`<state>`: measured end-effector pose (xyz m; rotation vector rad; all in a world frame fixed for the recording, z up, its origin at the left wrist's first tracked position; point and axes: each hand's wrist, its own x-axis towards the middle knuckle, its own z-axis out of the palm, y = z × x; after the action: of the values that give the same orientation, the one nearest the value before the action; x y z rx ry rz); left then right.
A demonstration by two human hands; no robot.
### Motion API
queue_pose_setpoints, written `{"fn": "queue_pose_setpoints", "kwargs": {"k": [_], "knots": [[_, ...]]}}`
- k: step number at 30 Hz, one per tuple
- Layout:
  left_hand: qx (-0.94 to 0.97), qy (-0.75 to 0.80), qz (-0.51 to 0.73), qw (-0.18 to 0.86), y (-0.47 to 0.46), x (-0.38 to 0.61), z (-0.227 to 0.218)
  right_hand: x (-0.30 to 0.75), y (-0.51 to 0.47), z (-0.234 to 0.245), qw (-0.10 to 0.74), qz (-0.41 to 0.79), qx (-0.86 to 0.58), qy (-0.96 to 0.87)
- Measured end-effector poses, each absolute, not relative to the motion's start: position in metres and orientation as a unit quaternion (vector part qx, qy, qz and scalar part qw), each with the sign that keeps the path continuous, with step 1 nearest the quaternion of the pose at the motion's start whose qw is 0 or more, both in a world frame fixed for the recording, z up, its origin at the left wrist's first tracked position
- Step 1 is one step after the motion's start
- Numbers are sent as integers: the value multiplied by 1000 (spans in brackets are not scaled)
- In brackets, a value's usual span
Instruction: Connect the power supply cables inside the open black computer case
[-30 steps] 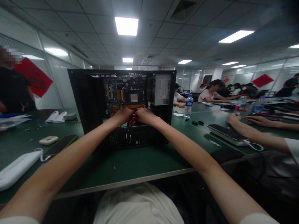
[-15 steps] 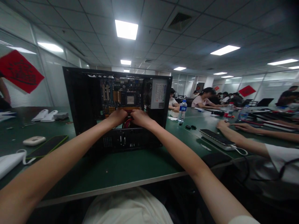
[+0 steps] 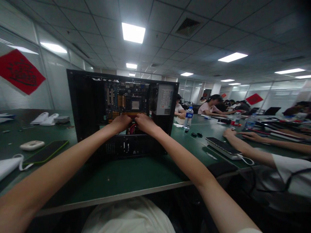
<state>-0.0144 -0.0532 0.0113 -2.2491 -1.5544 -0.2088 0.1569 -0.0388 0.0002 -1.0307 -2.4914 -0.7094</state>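
Note:
An open black computer case point(image 3: 85, 106) stands upright on the green table point(image 3: 136, 176), its inside facing me. The motherboard point(image 3: 113, 90) shows a square processor point(image 3: 135, 105) near its middle. To the right of it sits a silver power supply point(image 3: 165, 100). Both of my hands reach into the case at the lower part of the board, by the orange slots point(image 3: 130, 114). My left hand point(image 3: 122, 123) and my right hand point(image 3: 145, 123) are close together with fingers curled; what they grip is hidden. Red and dark cables point(image 3: 132, 129) hang just below, between them.
At left lie a green-edged phone point(image 3: 47, 152), a white rounded case point(image 3: 32, 145) and a white device with a strap point(image 3: 8, 166). On the right are a water bottle point(image 3: 188, 118), a phone on a power bank point(image 3: 223, 147) and a co-worker's arm point(image 3: 245, 147).
The view has shifted slightly. Both hands stay at the same part of the board, fingers still curled; the case has not visibly moved.

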Motion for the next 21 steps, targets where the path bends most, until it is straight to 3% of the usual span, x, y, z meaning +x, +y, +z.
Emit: {"fn": "queue_pose_setpoints", "kwargs": {"k": [13, 21], "knots": [[-797, -583, -94, 127, -54, -23, 12, 145, -24, 12, 134, -302, -332, -883], [-787, -597, -85, 126, -59, -21, 14, 147, -14, 7, 158, -211, -331, -906]]}}
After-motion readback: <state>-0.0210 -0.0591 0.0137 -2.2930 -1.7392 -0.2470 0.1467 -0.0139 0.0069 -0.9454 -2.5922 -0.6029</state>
